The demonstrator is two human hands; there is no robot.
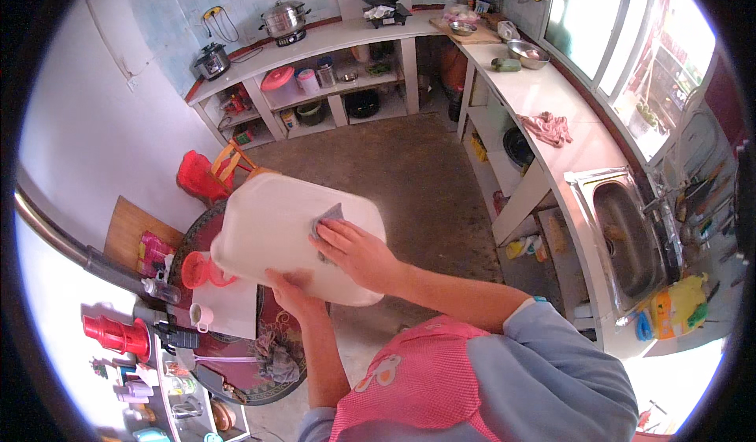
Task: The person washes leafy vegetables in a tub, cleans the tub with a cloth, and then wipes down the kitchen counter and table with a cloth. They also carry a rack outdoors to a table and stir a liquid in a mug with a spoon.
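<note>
A large white plastic tub or lid (277, 217), its broad flat face towards me, is held up in front of my body and tilted. My left hand (292, 291) grips its near edge, with the thumb on the flat face and the other fingers hidden beneath. A grey cloth (328, 214) lies under my right hand (354, 250), which presses it flat against the white surface right of the middle. Below and to the left stands a round table (277, 324) with a dark red patterned top, partly covered by the white piece.
On the table are a white mug (201, 317), red plastic baskets (196, 269) and a crumpled dark cloth (277, 359). A wooden chair (227, 164) stands beyond it. Along the right runs a counter with a steel sink (626, 235) and a pink cloth (546, 129). A steamer pot (283, 20) sits at the back.
</note>
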